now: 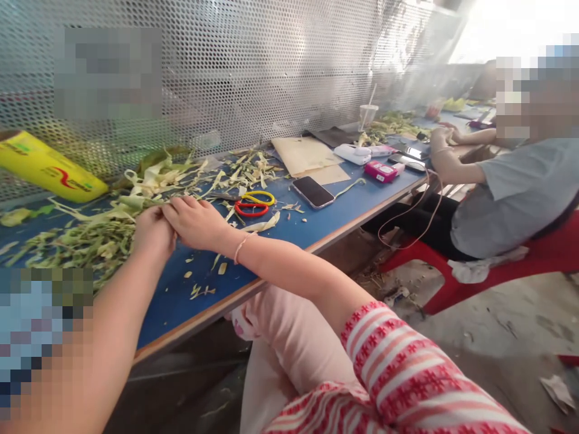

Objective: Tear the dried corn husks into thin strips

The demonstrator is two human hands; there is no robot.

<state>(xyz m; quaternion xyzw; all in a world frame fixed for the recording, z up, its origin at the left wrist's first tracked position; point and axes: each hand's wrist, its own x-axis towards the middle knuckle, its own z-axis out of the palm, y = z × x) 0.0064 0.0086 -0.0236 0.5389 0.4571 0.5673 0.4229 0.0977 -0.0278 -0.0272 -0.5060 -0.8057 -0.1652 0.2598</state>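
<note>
My left hand and my right hand meet over the blue table at the edge of a heap of pale green plant strips. Both hands have curled fingers; the right one's lie against the left near its thumb. Whatever is between them is hidden. Just right of my right hand, scissors with one red and one yellow handle loop lie among the strips, their blades partly covered. Small plant scraps are scattered on the table in front of my hands.
A yellow roll leans by the perforated metal wall. To the right lie a phone, brown paper, a pink device and a plastic cup. A co-worker sits on a red chair, a cable hanging nearby.
</note>
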